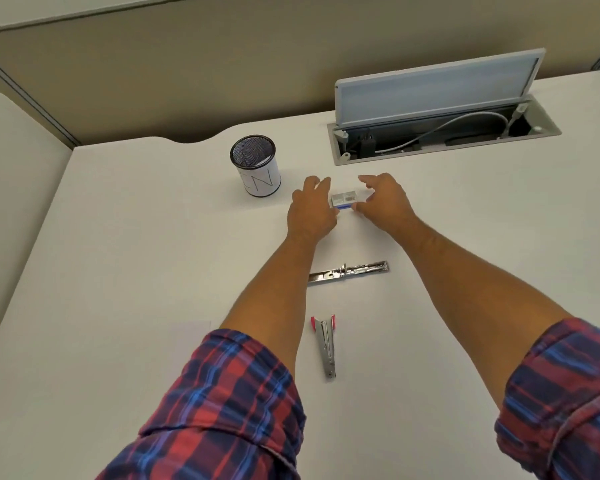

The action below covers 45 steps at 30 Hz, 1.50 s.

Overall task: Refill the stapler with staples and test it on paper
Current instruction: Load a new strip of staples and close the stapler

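A small grey and blue staple box (344,199) lies on the white desk (153,237), far from me. My left hand (310,211) grips its left end and my right hand (385,202) its right end, thumbs on the near edge and fingers curled over the far side. Nearer to me, a long chrome stapler rail (349,272) lies crosswise between my forearms. Closer still lies the stapler body (324,346), metal with red tips at its far end, pointing away from me. A white sheet of paper (191,336) shows faintly beside my left sleeve.
A black mesh pen cup (255,166) with a white label stands left of my hands. Behind them to the right, an open cable hatch (444,133) with a raised lid holds cables. A beige partition runs along the desk's far edge.
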Available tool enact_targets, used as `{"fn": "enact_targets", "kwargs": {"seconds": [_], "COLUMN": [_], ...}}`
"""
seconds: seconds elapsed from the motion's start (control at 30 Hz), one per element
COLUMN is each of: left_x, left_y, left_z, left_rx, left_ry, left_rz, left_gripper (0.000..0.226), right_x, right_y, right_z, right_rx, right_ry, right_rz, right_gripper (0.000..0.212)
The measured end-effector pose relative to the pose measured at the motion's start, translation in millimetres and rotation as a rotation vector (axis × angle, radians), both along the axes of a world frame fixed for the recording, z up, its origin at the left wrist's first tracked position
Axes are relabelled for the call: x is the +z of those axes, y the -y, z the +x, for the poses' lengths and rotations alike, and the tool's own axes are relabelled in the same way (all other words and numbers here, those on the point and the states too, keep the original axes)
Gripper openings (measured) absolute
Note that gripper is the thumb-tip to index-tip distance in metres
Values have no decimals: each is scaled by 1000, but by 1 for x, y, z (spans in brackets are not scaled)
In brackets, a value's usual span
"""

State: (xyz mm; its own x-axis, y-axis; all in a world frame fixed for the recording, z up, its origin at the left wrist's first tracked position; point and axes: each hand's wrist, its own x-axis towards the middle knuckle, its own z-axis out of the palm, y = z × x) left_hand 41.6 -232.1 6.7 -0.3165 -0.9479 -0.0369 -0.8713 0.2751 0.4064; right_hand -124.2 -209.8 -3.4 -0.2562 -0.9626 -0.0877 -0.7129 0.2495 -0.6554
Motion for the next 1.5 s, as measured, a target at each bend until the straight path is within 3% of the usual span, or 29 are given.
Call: {"fn": "enact_targets", "kwargs": {"seconds": [0.13, 0.33, 0.53, 0.83, 1.27, 1.5], "left_x": [-7, -12, -13, -5, -9, -10], "left_y": [15, 23, 26, 23, 27, 30], "left_z": [-9, -19, -19, -21, -14, -9], "left_rx": [-54, -35, -5, -18, -33, -34], "left_ry": [70, -42, -84, -53, -83, -31], "left_rz": [-17, -22, 3, -6, 17, 2], "left_gripper": [54, 33, 35, 41, 34, 35], "right_x": [-6, -13, -13, -4, -5, -5], "right_y": [13, 20, 18, 12, 13, 16], "right_z": [-6, -8, -11, -16, -28, -29], "right_rx": [56, 71, 83, 27, -14, -12], "right_ry": [-44, -39, -5, 225, 382, 329], "right_rz": [21, -24, -21, 2, 30, 53], "right_gripper": [61, 45, 52, 42, 46, 41]}}
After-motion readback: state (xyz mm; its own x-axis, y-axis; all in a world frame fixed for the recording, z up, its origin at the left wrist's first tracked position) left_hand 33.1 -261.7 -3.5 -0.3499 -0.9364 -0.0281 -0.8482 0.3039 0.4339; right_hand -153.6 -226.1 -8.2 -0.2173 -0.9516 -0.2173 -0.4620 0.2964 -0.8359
